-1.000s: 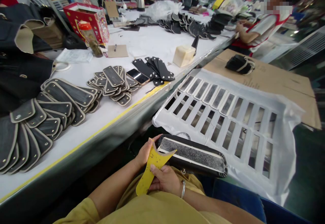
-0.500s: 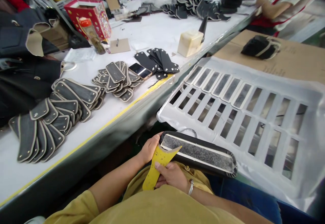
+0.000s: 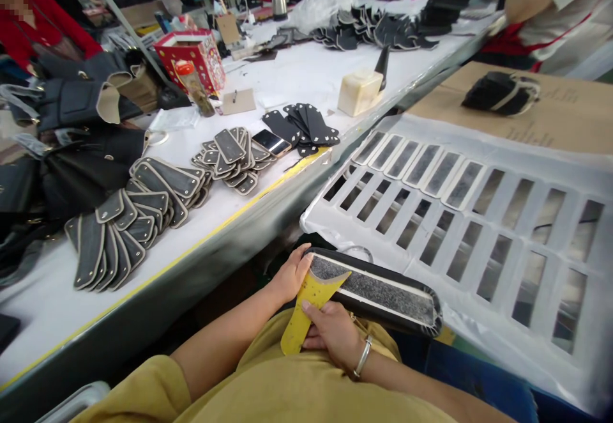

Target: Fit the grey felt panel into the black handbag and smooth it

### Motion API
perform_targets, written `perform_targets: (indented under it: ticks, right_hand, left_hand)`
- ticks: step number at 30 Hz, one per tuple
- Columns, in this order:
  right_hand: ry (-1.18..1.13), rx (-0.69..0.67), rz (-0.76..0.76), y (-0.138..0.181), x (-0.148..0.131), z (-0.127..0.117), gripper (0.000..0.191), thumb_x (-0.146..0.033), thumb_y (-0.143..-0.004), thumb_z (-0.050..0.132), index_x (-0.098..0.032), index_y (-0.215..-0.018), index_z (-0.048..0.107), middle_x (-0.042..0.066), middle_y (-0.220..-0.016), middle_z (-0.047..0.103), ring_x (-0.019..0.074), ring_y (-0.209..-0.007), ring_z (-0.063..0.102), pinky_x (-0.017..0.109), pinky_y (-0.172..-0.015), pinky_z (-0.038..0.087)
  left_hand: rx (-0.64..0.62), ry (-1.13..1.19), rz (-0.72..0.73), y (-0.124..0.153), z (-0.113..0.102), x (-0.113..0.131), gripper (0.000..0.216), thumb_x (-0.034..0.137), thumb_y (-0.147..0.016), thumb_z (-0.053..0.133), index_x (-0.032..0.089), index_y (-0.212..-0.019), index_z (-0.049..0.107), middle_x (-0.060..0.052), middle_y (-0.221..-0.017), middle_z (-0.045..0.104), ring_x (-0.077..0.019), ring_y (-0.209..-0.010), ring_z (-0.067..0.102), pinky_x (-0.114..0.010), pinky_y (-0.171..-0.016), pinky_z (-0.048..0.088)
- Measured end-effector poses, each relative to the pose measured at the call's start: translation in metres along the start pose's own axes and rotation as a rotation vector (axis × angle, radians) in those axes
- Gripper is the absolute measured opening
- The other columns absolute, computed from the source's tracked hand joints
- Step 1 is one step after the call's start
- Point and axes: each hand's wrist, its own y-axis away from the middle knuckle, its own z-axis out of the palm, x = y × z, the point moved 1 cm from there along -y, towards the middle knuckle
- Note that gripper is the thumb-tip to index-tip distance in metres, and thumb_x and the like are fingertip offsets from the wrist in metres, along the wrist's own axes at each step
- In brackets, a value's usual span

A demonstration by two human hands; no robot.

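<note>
Left hand [image 3: 294,274]: gripping left end of black piece [image 3: 389,290]
Right hand [image 3: 335,332]: pinching yellow plate [image 3: 312,296], thumb on top
Black piece: stretching rightward from left hand
Yellow plate: notched end over black piece

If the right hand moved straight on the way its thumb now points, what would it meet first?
Beyond the flat yellow notched tool it grips, the right hand would probably meet the left hand or its wrist, though depth is unclear.

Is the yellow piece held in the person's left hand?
No, the right hand grips the yellow piece, while the left hand holds one end of the long black item.
</note>
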Motion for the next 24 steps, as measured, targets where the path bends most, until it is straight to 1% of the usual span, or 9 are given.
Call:
perform_targets:
  ticks: [3, 5, 8, 11, 13, 15, 17, 21, 24]
  right_hand:
    - [0.052, 0.035, -0.04, 0.008, 0.001, -0.004, 0.026, -0.04, -0.073, 0.061, -0.016, -0.081, 0.057, 0.007, -0.069, 0.069, 0.0215, -0.058, 0.066, 0.033, -0.056, 0.054]
    - [0.112, 0.062, -0.059, 0.015, 0.004, -0.007, 0.026, -0.041, -0.072, 0.061, -0.016, -0.081, 0.057, 0.007, -0.067, 0.068, 0.0213, -0.056, 0.066, 0.034, -0.055, 0.054]
    - [0.205, 0.06, -0.078, 0.026, 0.01, -0.015, 0.029, -0.043, -0.07, 0.062, -0.016, -0.08, 0.058, 0.007, -0.063, 0.067, 0.0205, -0.051, 0.063, 0.032, -0.051, 0.052]
    - [0.265, 0.077, -0.248, 0.038, 0.007, -0.024, 0.032, -0.047, -0.069, 0.063, -0.015, -0.075, 0.06, 0.007, -0.064, 0.066, 0.0197, -0.052, 0.061, 0.031, -0.05, 0.049]
    - [0.278, 0.125, -0.456, 0.044, -0.003, -0.027, 0.032, -0.047, -0.07, 0.063, -0.015, -0.073, 0.061, 0.008, -0.069, 0.067, 0.0216, -0.062, 0.062, 0.032, -0.057, 0.05]
    - [0.237, 0.155, -0.633, 0.045, -0.021, -0.025, 0.032, -0.046, -0.073, 0.062, -0.015, -0.079, 0.062, 0.008, -0.076, 0.068, 0.0231, -0.073, 0.063, 0.032, -0.066, 0.051]
    - [0.179, 0.155, -0.724, 0.039, -0.041, -0.017, 0.035, -0.046, -0.077, 0.059, -0.015, -0.09, 0.062, 0.008, -0.082, 0.067, 0.0225, -0.076, 0.063, 0.032, -0.068, 0.05]
    - [0.111, 0.152, -0.888, 0.009, -0.077, 0.011, 0.034, -0.044, -0.08, 0.055, -0.015, -0.097, 0.057, 0.001, -0.071, 0.06, 0.0134, -0.058, 0.055, 0.029, -0.061, 0.049]
    - [0.056, 0.114, -0.958, -0.021, -0.09, 0.031, 0.031, -0.037, -0.076, 0.058, -0.019, -0.099, 0.05, -0.007, -0.059, 0.047, 0.0093, -0.052, 0.046, 0.025, -0.057, 0.047]
  left_hand:
    - [0.059, 0.077, -0.024, 0.006, 0.004, 0.0, 0.037, 0.031, -0.077, 0.065, 0.017, -0.111, 0.062, -0.009, -0.121, 0.058, -0.0284, -0.127, 0.037, -0.035, -0.112, 0.015]
    - [0.051, 0.143, -0.051, 0.013, 0.005, -0.004, 0.045, 0.031, -0.076, 0.066, 0.016, -0.118, 0.058, -0.01, -0.108, 0.064, -0.0297, -0.121, 0.045, -0.037, -0.107, 0.026]
    - [-0.132, 0.255, -0.105, 0.031, 0.001, -0.015, 0.065, 0.034, -0.08, 0.063, 0.018, -0.138, 0.037, -0.004, -0.073, 0.067, -0.0247, -0.079, 0.064, -0.034, -0.075, 0.048]
    - [-0.276, 0.353, -0.186, 0.05, -0.006, -0.031, 0.081, 0.043, -0.084, 0.058, 0.02, -0.146, 0.012, -0.002, -0.064, 0.064, -0.0166, -0.054, 0.061, -0.024, -0.05, 0.045]
    - [-0.239, 0.488, -0.23, 0.059, -0.01, -0.037, 0.078, 0.047, -0.084, 0.056, 0.022, -0.145, 0.014, -0.007, -0.084, 0.067, -0.0152, -0.058, 0.063, -0.022, -0.048, 0.045]
    - [-0.18, 0.614, -0.23, 0.061, -0.012, -0.038, 0.07, 0.044, -0.083, 0.057, 0.025, -0.142, 0.025, -0.012, -0.107, 0.063, -0.0141, -0.063, 0.064, -0.022, -0.049, 0.047]
    - [-0.157, 0.663, -0.208, 0.058, -0.011, -0.035, 0.067, 0.04, -0.082, 0.06, 0.025, -0.14, 0.031, -0.012, -0.114, 0.06, -0.0129, -0.062, 0.064, -0.022, -0.05, 0.048]
    - [-0.165, 0.642, -0.157, 0.045, -0.008, -0.027, 0.073, 0.037, -0.081, 0.06, 0.02, -0.143, 0.025, -0.006, -0.082, 0.066, -0.013, -0.056, 0.063, -0.022, -0.051, 0.048]
    - [-0.17, 0.606, -0.126, 0.038, -0.008, -0.025, 0.071, 0.034, -0.08, 0.058, 0.018, -0.142, 0.027, -0.004, -0.073, 0.065, -0.013, -0.052, 0.061, -0.022, -0.049, 0.047]
